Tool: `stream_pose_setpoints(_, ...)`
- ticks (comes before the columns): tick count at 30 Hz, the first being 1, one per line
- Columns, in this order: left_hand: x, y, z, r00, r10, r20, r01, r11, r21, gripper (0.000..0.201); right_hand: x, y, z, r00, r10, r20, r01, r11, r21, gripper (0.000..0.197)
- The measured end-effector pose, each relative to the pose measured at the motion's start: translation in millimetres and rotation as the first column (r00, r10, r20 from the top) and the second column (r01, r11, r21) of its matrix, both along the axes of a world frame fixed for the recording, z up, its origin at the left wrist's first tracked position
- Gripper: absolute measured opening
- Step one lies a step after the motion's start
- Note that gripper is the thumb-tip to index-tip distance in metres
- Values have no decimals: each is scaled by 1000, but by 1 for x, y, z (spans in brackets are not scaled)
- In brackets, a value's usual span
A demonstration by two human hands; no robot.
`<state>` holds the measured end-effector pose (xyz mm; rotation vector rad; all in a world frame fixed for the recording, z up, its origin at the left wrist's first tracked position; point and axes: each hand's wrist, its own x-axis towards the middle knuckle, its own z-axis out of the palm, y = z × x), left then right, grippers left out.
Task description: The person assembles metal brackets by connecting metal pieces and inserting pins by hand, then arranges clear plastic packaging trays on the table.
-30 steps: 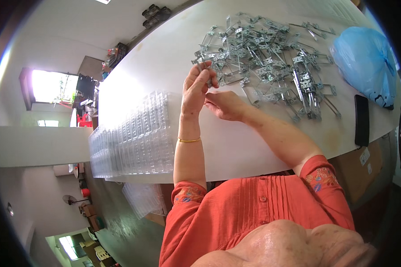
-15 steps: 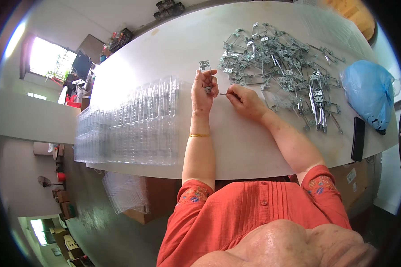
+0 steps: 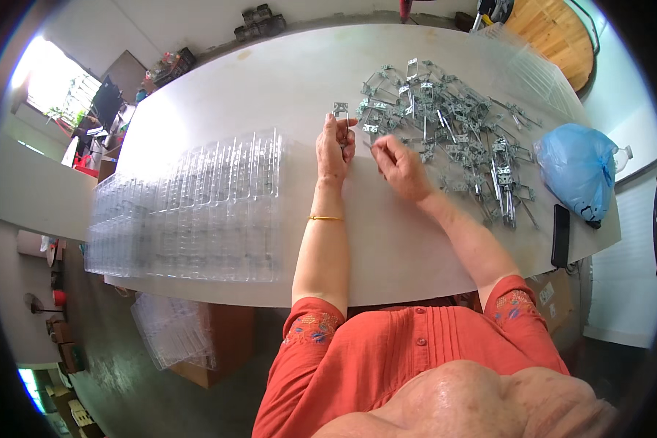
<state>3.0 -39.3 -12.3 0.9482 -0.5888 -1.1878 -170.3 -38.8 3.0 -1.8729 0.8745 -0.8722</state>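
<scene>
So the left hand has its fingers curled snugly round a metal bracket, top end poking up, over the middle of the tabletop. Right hand is just beside it, fingers bunched together, can't tell if they've got anything. Bracket pile sits toward the right edge, clear trays at the near left corner, phone by the near right one.

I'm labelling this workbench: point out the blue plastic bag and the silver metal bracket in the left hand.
Blue plastic bag (image 3: 575, 168): head view, middle of its bulging side.
Silver metal bracket (image 3: 341, 108): head view, its upper plate.
</scene>
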Motion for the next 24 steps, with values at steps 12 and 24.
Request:
stream_pose_setpoints(12,-6,5,9,994,67,89,-68,998,14,54,46,-42,33,940,-261,220,312,918,-243,9)
stream_pose_setpoints(24,-6,-2,12,978,96,187,-105,994,39,53,50,-57,19,945,-245,216,314,864,-394,7)
